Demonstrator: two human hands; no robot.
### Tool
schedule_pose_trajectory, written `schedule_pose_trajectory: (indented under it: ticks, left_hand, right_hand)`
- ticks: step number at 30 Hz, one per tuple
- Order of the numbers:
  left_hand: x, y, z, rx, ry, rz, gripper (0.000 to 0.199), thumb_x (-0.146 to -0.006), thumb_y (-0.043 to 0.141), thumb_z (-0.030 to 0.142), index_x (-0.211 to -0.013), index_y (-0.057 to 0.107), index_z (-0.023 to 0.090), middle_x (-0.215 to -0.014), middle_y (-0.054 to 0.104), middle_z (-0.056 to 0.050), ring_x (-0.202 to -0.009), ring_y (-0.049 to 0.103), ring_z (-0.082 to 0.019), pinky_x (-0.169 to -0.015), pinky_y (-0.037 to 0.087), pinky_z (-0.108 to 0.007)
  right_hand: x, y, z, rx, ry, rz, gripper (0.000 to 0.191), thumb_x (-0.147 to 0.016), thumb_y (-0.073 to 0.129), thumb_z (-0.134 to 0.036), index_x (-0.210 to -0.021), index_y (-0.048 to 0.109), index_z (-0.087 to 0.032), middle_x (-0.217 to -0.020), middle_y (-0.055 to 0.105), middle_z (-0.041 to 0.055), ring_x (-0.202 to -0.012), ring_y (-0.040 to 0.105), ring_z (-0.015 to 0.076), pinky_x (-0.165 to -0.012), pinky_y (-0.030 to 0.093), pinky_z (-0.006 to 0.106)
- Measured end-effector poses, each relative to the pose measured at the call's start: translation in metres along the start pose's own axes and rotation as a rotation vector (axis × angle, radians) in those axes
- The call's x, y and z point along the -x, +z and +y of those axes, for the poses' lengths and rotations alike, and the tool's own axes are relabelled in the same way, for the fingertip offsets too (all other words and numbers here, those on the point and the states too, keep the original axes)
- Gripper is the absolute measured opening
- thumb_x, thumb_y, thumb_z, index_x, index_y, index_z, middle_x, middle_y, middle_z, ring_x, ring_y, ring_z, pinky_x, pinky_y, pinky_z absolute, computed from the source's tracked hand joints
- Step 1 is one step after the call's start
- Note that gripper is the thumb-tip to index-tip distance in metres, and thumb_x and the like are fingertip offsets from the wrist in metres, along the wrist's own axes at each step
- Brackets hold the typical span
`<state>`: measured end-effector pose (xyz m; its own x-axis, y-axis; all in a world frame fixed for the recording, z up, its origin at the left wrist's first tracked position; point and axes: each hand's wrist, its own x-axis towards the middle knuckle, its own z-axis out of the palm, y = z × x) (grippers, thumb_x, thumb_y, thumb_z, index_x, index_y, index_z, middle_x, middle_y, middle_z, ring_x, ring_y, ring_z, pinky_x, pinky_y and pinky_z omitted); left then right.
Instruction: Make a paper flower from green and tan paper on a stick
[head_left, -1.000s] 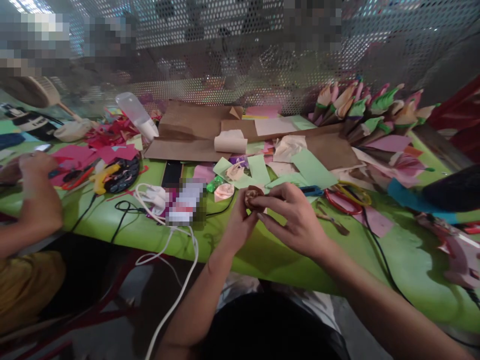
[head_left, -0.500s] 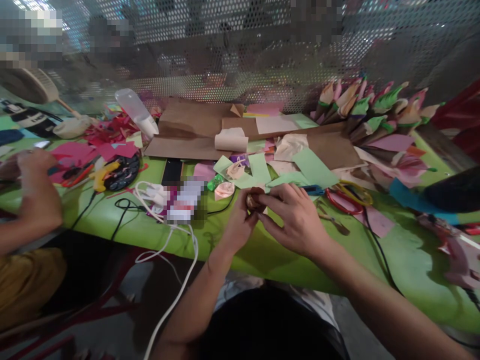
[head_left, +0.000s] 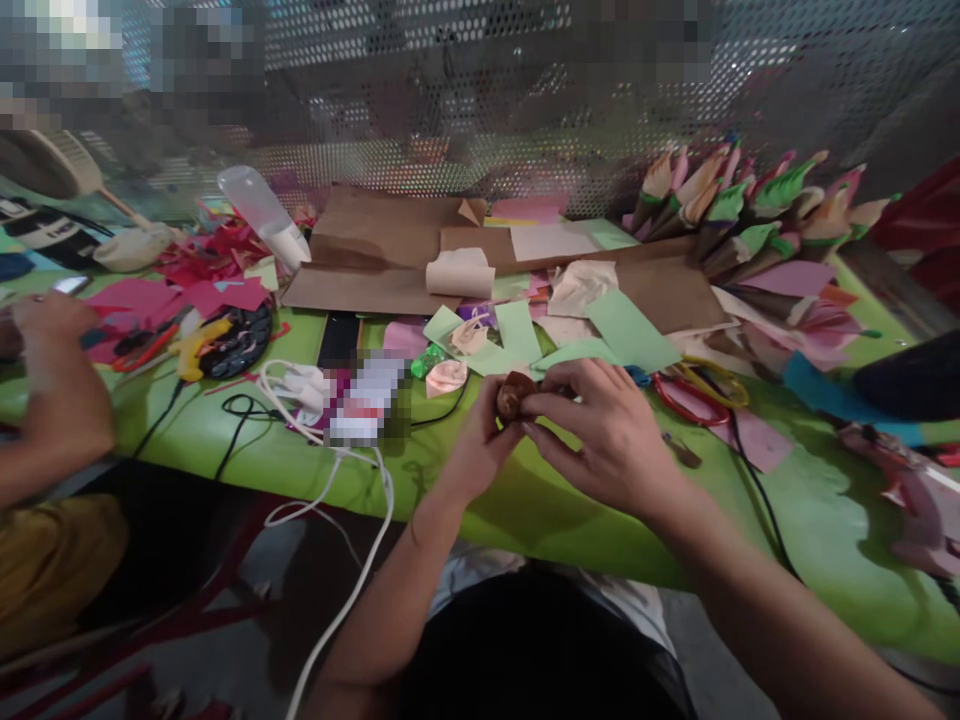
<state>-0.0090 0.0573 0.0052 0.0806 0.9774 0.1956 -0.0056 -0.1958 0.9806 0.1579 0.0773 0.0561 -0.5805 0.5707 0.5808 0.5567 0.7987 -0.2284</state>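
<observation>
A small rolled piece of brown paper [head_left: 513,396] is held above the table's near edge, its round end facing up. My left hand [head_left: 481,442] wraps around it from the left, fingers closed. From the right, my right hand [head_left: 600,430] pinches its rim between thumb and fingertips; the lower part of the roll is hidden. Just left of my hands lie a pale pink crumpled paper rosette [head_left: 447,377] and a shiny green wrapped piece [head_left: 427,361]. Light green paper sheets [head_left: 631,330] spread behind my right hand, with red-handled scissors [head_left: 688,400] to its right.
Brown paper [head_left: 375,235] covers the table's back. Several paper cones [head_left: 750,200] stack at back right. A power strip [head_left: 304,395] with white cables, a yellow glue gun [head_left: 202,345] and a clear bottle [head_left: 259,205] sit left. At far left is another person's arm [head_left: 64,390].
My right hand has shifted slightly on the brown paper roll, and the roll has turned a little. The view has moved slightly; the other person's hand has shifted left.
</observation>
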Motion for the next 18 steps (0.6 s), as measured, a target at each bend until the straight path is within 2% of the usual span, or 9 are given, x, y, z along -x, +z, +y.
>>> schedule_pose_trajectory:
  ticks: [6,12,15,18]
  left_hand:
    - [0.0003,-0.0002,-0.0044,0.068,-0.038,-0.009,0.028,-0.080,0.068,0.028,-0.101,0.050,0.022,-0.094,0.054,0.000,-0.090,0.050,-0.018,-0.084,0.044,-0.030]
    - [-0.0001,0.0016,-0.0017,0.150,-0.075,-0.025,0.030,-0.083,0.071,0.038,-0.098,0.051,0.022,-0.088,0.050,0.001,-0.082,0.048,-0.015,-0.077,0.043,-0.027]
    - [-0.0005,0.0013,-0.0012,0.146,-0.065,-0.043,0.032,-0.082,0.071,0.041,-0.099,0.052,0.021,-0.092,0.053,0.000,-0.089,0.050,-0.017,-0.082,0.043,-0.028]
    - [-0.0003,0.0004,-0.0039,0.135,-0.084,-0.040,0.033,-0.082,0.072,0.040,-0.101,0.052,0.022,-0.096,0.055,-0.001,-0.095,0.052,-0.019,-0.086,0.044,-0.030]
  right_hand:
    - [0.0015,0.0055,-0.0018,0.015,0.022,-0.055,0.016,-0.094,0.056,-0.025,-0.097,0.072,-0.021,-0.100,0.060,0.0102,-0.088,0.055,0.0250,-0.074,0.042,0.039]
    - [-0.0010,-0.0019,0.0021,-0.200,0.012,0.031,0.013,-0.093,0.058,-0.022,-0.098,0.070,-0.020,-0.099,0.059,0.0090,-0.092,0.058,0.0238,-0.079,0.048,0.039]
    - [-0.0013,-0.0031,0.0029,-0.192,0.000,0.057,0.016,-0.093,0.059,-0.022,-0.104,0.071,-0.020,-0.100,0.058,0.0095,-0.092,0.058,0.0241,-0.079,0.047,0.039]
    - [-0.0002,0.0000,0.0027,-0.163,0.002,0.026,0.020,-0.093,0.059,-0.023,-0.107,0.073,-0.020,-0.102,0.058,0.0105,-0.091,0.057,0.0249,-0.078,0.046,0.040]
